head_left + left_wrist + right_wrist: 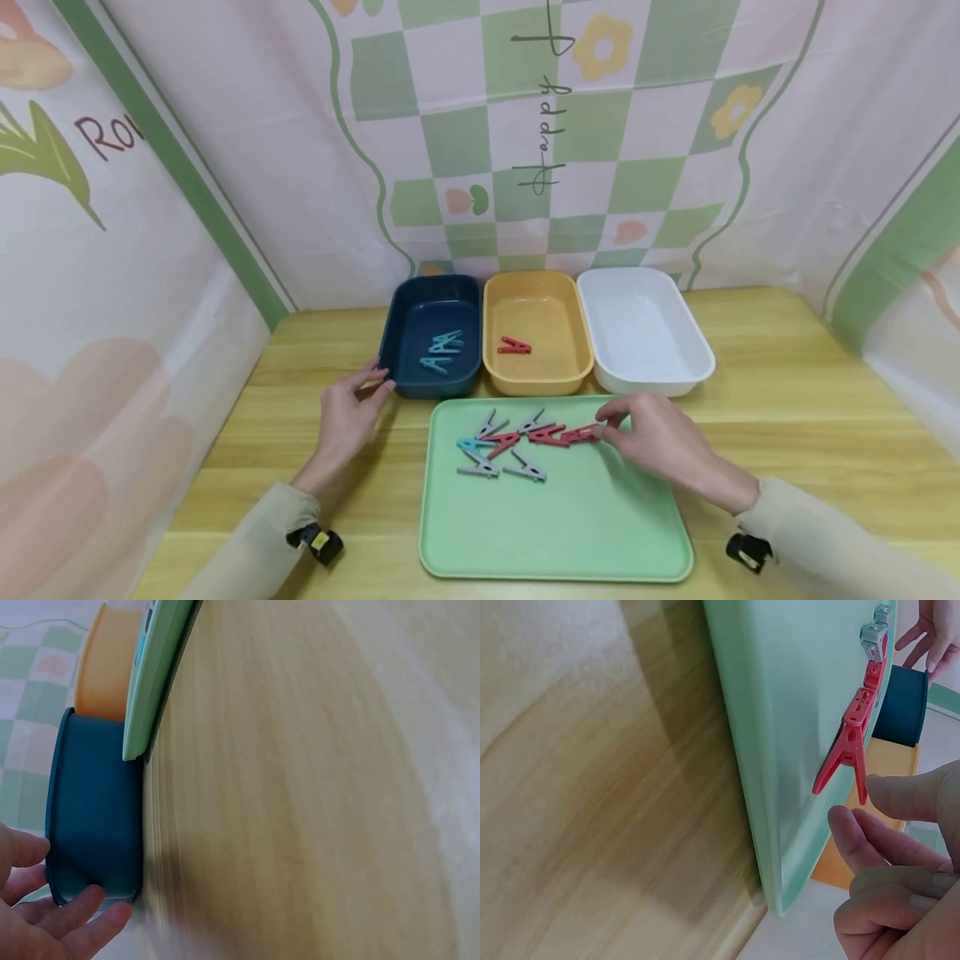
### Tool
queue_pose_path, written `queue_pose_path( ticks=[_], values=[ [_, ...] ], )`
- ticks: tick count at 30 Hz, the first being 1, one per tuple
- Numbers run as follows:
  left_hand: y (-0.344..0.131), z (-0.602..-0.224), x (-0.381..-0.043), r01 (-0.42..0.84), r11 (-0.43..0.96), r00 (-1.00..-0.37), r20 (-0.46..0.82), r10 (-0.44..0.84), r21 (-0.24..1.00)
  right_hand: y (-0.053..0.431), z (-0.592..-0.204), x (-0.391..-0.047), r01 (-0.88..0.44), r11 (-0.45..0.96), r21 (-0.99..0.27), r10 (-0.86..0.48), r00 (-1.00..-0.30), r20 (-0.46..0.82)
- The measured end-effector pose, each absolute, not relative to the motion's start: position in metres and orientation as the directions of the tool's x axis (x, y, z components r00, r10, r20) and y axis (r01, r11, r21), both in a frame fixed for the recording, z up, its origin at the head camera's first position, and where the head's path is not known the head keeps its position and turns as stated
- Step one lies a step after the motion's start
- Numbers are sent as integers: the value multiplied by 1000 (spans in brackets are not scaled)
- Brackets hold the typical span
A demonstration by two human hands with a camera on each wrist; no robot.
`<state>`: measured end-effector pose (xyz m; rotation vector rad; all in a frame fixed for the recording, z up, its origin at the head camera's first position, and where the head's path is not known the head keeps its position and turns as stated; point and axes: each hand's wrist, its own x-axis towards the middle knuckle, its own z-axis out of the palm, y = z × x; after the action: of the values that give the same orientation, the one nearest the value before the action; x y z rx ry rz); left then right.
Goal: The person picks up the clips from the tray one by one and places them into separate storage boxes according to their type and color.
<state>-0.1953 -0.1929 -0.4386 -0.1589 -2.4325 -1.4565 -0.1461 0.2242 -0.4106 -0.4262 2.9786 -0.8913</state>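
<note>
My left hand (351,417) is at the near left corner of the navy bin (431,388), fingers loosely extended along its rim and outer wall. My right hand (652,433) reaches over the right side of the green tray (555,533). In the right wrist view, its thumb and index fingertips are right at the handle ends of a red clothespin (850,742), whose handles stand apart. Beside that pin on the tray lie more red clothespins (549,435), several grey clothespins (527,468) and a light blue clothespin (474,443).
Behind the tray, the navy bin holds teal clothespins (435,364). A yellow bin (538,387) with red clothespin pieces (514,346) stands in the middle, and a white bin (651,387) on the right. A patterned cloth (517,133) hangs behind the wooden table (795,367).
</note>
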Motion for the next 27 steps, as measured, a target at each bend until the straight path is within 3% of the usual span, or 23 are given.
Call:
queue_pose_path(
  ticks=[27],
  values=[
    [-193, -438, -195, 249, 492, -947, 316, -58, 835, 221, -418, -144, -325, 814, -481, -330, -941, 77]
  ],
)
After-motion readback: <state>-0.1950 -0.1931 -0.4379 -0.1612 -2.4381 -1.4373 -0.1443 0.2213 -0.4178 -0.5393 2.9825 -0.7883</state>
